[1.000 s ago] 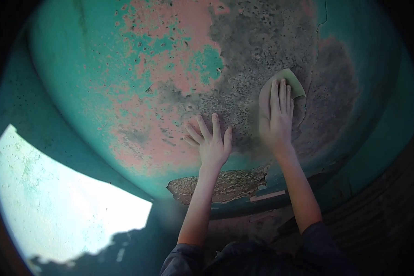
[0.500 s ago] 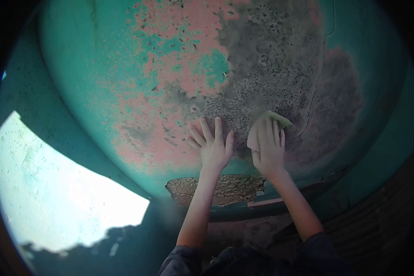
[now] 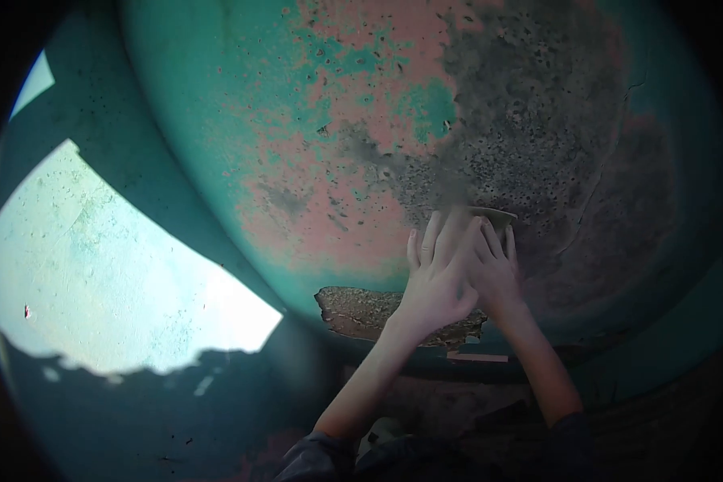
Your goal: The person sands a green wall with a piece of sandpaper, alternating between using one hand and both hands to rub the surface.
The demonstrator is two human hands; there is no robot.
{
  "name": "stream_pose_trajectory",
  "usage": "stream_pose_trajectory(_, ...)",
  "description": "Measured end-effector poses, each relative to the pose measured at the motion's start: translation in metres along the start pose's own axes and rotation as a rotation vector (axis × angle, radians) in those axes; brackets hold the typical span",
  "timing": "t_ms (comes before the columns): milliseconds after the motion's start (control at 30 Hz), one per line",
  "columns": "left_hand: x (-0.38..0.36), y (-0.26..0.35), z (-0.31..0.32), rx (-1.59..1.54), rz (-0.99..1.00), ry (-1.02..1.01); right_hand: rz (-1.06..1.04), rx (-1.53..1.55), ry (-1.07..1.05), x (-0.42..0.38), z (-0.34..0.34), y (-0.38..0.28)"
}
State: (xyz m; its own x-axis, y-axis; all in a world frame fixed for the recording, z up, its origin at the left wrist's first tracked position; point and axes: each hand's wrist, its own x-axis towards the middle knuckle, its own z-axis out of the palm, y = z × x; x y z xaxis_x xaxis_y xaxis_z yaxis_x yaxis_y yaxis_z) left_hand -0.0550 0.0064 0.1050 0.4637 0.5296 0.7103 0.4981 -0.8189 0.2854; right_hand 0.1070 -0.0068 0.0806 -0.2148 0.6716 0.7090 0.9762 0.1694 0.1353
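Note:
A large curved panel (image 3: 345,233) shows green, pink and dark grey pitted patches. My right hand (image 3: 498,265) presses a pale sanding sheet (image 3: 496,214) against its grey area; only the sheet's upper edge shows above the fingers. Beside and partly over it lies my left hand (image 3: 442,273), fingers spread and overlapping the right hand near the sheet. Whether the left fingertips touch the sheet is hard to make out.
Below the hands a ragged brown rough patch (image 3: 357,312) breaks the panel's lower edge. A brightly sunlit surface (image 3: 128,273) lies at the left. A thin crack runs down the panel's right side.
My left hand has moved right across the panel and now meets my right hand. The view has shifted, so the panel sits further right in the picture.

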Motion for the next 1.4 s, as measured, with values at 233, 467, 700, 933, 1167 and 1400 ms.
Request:
stream_pose_trajectory(233, 0.02, -0.025, -0.022, -0.017, 0.008, 0.118, -0.377, 0.176, -0.058, 0.086, -0.027, -0.009)
stream_pose_trajectory(467, 0.032, -0.064, -0.038, 0.034, -0.126, 0.33, -0.47, 0.225, 0.094, 0.132, -0.039, -0.025)
stream_pose_trajectory(700, 0.03, -0.065, -0.023, 0.344, -0.128, 0.392, -0.374, 0.214, 0.248, 0.114, -0.026, -0.012)
stream_pose_trajectory(933, 0.057, -0.05, -0.016, 0.135, -0.13, 0.494, -0.38, 0.102, 0.366, 0.105, -0.014, 0.01)
stream_pose_trajectory(1167, 0.041, -0.051, -0.002, 0.363, -0.215, 0.413, -0.415, -0.001, 0.523, 0.093, -0.002, 0.031)
stream_pose_trajectory(1400, 0.067, -0.063, -0.021, 0.329, -0.33, 0.421, -0.379, 0.009, 0.5, 0.091, -0.008, 0.028)
